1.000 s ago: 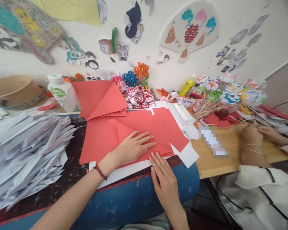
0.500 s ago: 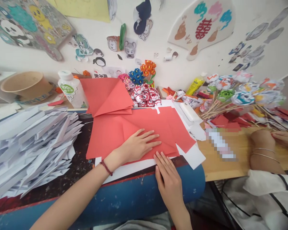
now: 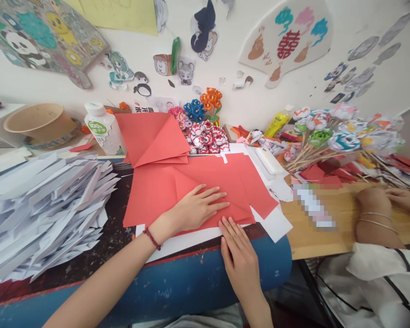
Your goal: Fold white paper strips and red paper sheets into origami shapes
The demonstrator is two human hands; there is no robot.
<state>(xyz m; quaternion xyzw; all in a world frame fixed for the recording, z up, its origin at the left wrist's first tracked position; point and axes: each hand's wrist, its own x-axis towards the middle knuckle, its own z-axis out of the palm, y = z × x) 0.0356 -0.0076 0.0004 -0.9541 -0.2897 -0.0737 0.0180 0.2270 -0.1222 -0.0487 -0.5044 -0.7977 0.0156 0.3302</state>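
My left hand [image 3: 196,207] lies flat with fingers spread on a folded sheet of red paper [image 3: 184,182]. Below and to its right, my right hand [image 3: 239,250] rests its outstretched fingertips on the lower edge of that sheet. Larger red sheets [image 3: 140,200] lie beneath the folded one, with white paper [image 3: 171,246] showing under them along the front. A small stack of folded red paper [image 3: 150,136] sits behind, at the upper left. The paper directly under my left palm is hidden.
Folded white paper strips [image 3: 48,209] are heaped on the left. A white bottle [image 3: 104,130] and paper flowers [image 3: 208,136] stand behind; more flowers on sticks [image 3: 328,132] lie at the right. Another person's arm [image 3: 374,214] rests on the wooden table [image 3: 310,246].
Both hands and the red paper stay in the same place. The view has shifted very slightly.
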